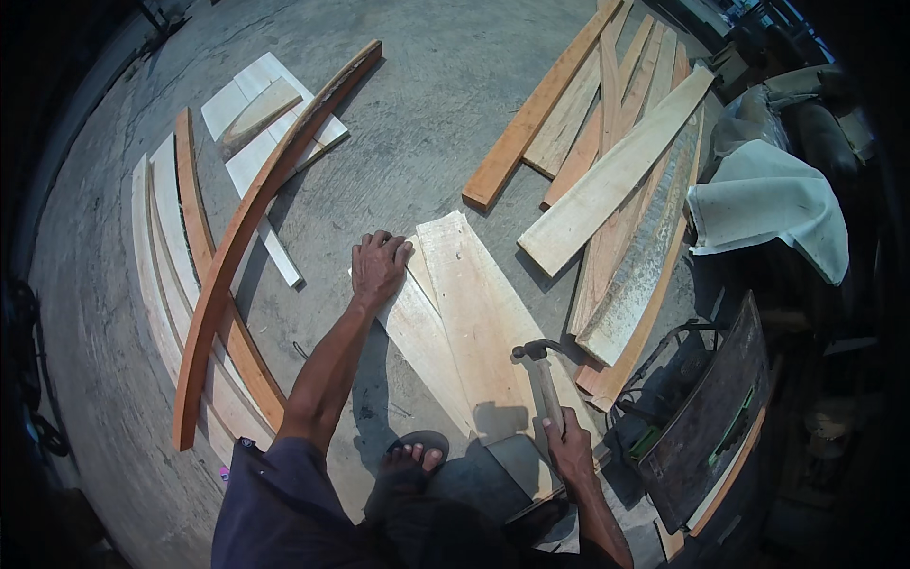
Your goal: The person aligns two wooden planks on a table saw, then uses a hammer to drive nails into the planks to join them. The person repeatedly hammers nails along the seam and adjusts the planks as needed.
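Note:
My right hand (pixel 572 444) is closed round the wooden handle of a claw hammer (pixel 548 387), its metal head raised over pale boards on the ground. Bent over the far end of a narrow pale board (pixel 417 332), the fingers of my left hand (pixel 379 267) grip its edge. A wider pale board (pixel 483 303) lies beside and partly over that one, under the hammer. Shadows of my body and the hammer fall across the near part of the boards. My sandalled foot (pixel 417 457) stands close to their near end.
A long curved reddish beam (pixel 248 213) crosses several curved planks (pixel 156 275) at the left. Short white boards (pixel 251 95) lie beyond. More planks (pixel 616 180) are piled at the right, near a white cloth (pixel 773 199) and a dark panel (pixel 706 427). Concrete floor (pixel 408 123) runs underneath.

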`<state>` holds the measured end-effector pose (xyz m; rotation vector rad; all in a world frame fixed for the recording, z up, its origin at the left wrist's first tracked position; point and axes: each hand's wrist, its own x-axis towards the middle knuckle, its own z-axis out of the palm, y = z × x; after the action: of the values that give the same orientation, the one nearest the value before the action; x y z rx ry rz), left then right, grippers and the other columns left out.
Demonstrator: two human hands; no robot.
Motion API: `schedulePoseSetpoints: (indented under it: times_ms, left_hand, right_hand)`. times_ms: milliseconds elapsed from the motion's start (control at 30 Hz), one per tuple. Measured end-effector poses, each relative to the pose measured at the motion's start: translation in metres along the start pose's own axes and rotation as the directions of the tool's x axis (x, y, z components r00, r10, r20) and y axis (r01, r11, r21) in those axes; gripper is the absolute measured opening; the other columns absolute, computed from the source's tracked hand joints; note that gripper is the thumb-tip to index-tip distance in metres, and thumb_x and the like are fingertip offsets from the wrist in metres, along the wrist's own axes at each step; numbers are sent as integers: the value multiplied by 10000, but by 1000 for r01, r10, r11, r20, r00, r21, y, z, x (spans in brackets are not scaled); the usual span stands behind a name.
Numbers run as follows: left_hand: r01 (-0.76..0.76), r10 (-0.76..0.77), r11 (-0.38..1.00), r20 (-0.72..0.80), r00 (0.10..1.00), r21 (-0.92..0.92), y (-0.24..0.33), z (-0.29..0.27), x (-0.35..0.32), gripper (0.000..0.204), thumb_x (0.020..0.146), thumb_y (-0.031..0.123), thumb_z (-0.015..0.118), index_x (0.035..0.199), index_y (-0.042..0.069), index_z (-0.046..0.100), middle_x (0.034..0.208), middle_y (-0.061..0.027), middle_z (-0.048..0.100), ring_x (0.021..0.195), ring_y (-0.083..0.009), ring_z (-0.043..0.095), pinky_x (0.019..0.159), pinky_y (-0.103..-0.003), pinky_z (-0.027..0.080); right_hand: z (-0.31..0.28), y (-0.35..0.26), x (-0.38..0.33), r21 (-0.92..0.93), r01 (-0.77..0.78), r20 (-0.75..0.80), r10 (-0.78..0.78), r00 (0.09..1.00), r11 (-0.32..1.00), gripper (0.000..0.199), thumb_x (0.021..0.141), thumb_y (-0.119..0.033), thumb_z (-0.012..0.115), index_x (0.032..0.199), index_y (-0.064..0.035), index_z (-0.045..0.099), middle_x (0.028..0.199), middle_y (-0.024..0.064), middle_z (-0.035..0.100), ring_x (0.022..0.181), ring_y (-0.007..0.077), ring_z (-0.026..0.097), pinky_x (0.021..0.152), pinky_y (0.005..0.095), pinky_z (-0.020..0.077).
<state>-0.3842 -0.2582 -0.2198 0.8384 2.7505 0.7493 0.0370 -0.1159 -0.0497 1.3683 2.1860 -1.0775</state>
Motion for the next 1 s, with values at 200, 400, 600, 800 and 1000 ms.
schedulePoseSetpoints:
  times_ms: [200, 400, 600, 800, 1000]
  left_hand:
    - [-23, 22, 998, 17, 1000, 63, 4, 0, 6, 360, 1043, 406, 601, 1173, 104, 746, 1146, -50, 674, 1124, -242, 556, 994, -428, 383]
    - [-23, 21, 998, 24, 999, 66, -2, 4, 8, 359, 1056, 405, 570, 1163, 97, 720, 1151, -53, 655, 1121, -246, 554, 1000, -436, 378]
    - [-94, 102, 990, -69, 992, 101, -8, 3, 0, 379, 1029, 363, 616, 1270, 76, 674, 1252, -130, 632, 1201, -316, 545, 1081, -506, 348]
    - [-2, -5, 999, -161, 987, -46, -44, -40, -131, 428, 1018, 234, 670, 1387, 30, 597, 1330, -214, 578, 1259, -405, 513, 1089, -510, 417]
    - [286, -290, 944, -5, 957, 165, -80, -72, -281, 432, 992, 233, 708, 1364, 36, 615, 1324, -221, 569, 1239, -402, 511, 1061, -522, 427]
  right_hand:
    - [-7, -19, 32, -14, -117, -61, 116, 991, 993, 401, 1086, -393, 523, 1276, -41, 523, 950, 342, 714, 939, 532, 713, 798, 591, 531]
    - [-21, -39, 69, 26, -278, 56, 276, 959, 960, 373, 1090, -372, 504, 1233, -28, 513, 962, 370, 692, 939, 591, 669, 807, 625, 502]
    - [-6, -27, 43, 15, -92, -112, 93, 989, 996, 399, 1076, -379, 530, 1250, -20, 532, 984, 354, 702, 969, 577, 674, 840, 612, 508]
    - [-13, -7, -4, 32, -17, -144, 21, 989, 999, 425, 1070, -401, 552, 1319, -56, 554, 1024, 335, 721, 989, 545, 700, 847, 577, 533]
    - [-20, -7, -26, 2, 59, -187, -57, 981, 998, 432, 1069, -393, 559, 1345, -61, 554, 996, 338, 719, 990, 543, 701, 829, 586, 525]
